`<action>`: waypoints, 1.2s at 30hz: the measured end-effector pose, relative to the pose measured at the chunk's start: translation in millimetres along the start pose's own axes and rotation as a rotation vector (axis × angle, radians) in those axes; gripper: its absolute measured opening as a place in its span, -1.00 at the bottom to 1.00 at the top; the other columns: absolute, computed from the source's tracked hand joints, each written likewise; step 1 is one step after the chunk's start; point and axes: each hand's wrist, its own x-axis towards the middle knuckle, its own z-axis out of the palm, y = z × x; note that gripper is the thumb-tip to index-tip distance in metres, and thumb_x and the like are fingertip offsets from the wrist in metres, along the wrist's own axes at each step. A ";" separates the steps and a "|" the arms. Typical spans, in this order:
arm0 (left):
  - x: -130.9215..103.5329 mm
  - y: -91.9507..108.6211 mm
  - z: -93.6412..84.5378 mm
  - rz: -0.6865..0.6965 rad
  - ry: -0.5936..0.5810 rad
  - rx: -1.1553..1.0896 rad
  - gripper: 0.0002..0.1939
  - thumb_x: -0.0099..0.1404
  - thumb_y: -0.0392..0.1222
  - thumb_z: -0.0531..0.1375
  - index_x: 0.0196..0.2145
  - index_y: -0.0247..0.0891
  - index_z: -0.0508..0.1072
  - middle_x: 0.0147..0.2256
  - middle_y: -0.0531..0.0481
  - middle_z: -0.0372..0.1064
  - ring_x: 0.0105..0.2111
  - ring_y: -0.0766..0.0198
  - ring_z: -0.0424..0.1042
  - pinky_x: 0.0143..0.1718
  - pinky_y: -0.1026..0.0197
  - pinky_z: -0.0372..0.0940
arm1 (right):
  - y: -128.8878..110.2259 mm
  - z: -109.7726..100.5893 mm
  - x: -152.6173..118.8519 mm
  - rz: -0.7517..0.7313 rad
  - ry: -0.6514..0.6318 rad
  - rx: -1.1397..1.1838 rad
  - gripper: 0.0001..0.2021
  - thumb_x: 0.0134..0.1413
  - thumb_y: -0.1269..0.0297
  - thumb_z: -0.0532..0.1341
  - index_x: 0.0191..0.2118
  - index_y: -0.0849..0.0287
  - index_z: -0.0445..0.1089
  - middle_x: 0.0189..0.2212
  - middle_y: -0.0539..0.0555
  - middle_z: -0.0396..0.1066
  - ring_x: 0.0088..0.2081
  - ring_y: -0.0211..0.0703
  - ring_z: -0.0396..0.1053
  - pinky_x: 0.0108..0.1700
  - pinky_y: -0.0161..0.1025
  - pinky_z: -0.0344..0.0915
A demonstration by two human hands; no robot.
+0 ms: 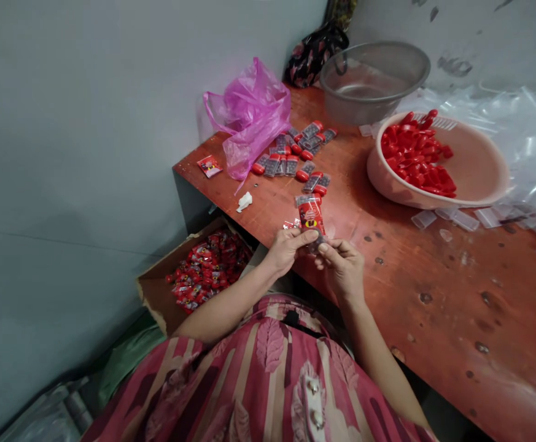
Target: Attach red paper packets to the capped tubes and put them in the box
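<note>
Both my hands meet at the table's near edge around a small red printed packet (310, 213) with a clear top. My left hand (290, 248) pinches its lower left side, thumb across the front. On the right, my right hand (344, 264) grips the bottom corner, where a dark filled part shows between the thumbs. Just beyond lie several clear containers with dark contents and red caps (290, 164). Some small shiny red packets (290, 224) rest left of the held one, partly hidden.
A pink basin (479, 166) holds red caps (415, 153). Behind it are a grey basin (373, 80) and many clear empty containers (530, 135). A purple bag (258, 110), white scrap (244, 202) and flat red packet (209, 166) lie left. Below, a cardboard box (157, 294) holds red packets.
</note>
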 end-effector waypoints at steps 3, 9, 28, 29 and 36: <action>-2.7 -1.6 -3.1 -0.066 -0.094 -0.100 -0.71 0.01 -0.06 0.33 -0.51 -0.41 0.49 -0.52 -0.02 0.41 -0.53 0.33 0.38 -0.40 0.20 0.33 | 1.5 -0.8 4.5 -0.037 0.013 0.018 -0.83 -0.16 0.27 0.38 -0.43 0.19 0.41 -0.59 -0.08 0.41 -0.64 -0.38 0.30 -0.56 -0.38 0.29; -6.6 2.3 -10.2 -0.100 -0.135 -0.085 -0.72 -0.03 -0.15 0.37 -0.39 -0.40 0.51 -0.47 -0.03 0.44 -0.48 0.29 0.43 -0.30 0.17 0.36 | 6.8 -1.0 14.1 0.016 -0.089 0.021 -0.74 -0.22 0.33 0.40 -0.49 0.16 0.27 -0.70 -0.16 0.30 -0.69 -0.40 0.22 -0.61 -0.44 0.18; -31.2 -0.5 -65.6 0.494 0.305 0.878 -0.62 0.12 -0.02 0.26 -0.10 -0.13 0.49 0.02 -0.11 0.38 0.06 0.07 0.31 0.18 -0.03 0.06 | -12.6 -5.4 28.6 -0.083 -0.026 -0.318 -0.66 0.01 0.00 0.23 -0.53 0.16 0.27 -0.67 -0.09 0.30 -0.68 -0.38 0.20 -0.63 -0.41 0.13; -21.6 -2.2 -60.3 0.531 0.251 1.027 -0.65 0.14 -0.05 0.25 -0.09 -0.10 0.49 0.06 -0.10 0.34 0.12 0.07 0.24 0.22 -0.04 -0.03 | -11.2 -6.6 27.5 -0.073 -0.031 -0.326 -0.66 0.00 0.00 0.24 -0.53 0.16 0.28 -0.67 -0.09 0.31 -0.68 -0.38 0.21 -0.63 -0.41 0.13; 19.0 -11.7 -47.8 0.534 0.216 1.345 -0.82 0.18 -0.19 0.21 -0.24 -0.04 0.54 0.06 -0.05 0.34 0.19 0.04 0.12 0.24 -0.19 -0.24 | -0.3 -9.8 19.6 -0.001 -0.056 -0.336 -0.67 0.00 -0.01 0.24 -0.52 0.16 0.29 -0.67 -0.08 0.32 -0.68 -0.38 0.19 -0.64 -0.41 0.11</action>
